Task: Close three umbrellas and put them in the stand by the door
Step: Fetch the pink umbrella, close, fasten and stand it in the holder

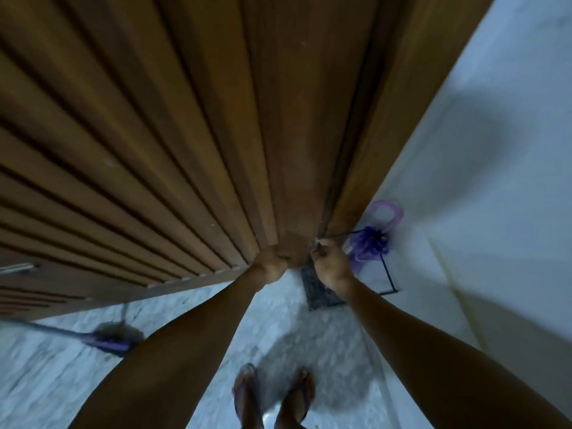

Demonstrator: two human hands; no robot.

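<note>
I look down a brown wooden door (216, 134). My left hand (272, 264) is balled against the door's lower part; its fingertips are hidden. My right hand (331, 266) pinches a small metal latch (317, 243) at the door's edge. To the right, by the white wall, a black wire stand (388, 275) holds a closed purple umbrella (370, 246) with a lilac loop handle (387, 212). On the floor at the left lies a blurred purple object with a long dark shaft (108, 343), possibly another umbrella.
A dark mat (318, 291) lies on the pale marble floor (216, 320) under my right hand, beside the stand. My feet in sandals (272, 394) stand just behind it. The white wall (495, 181) runs along the right.
</note>
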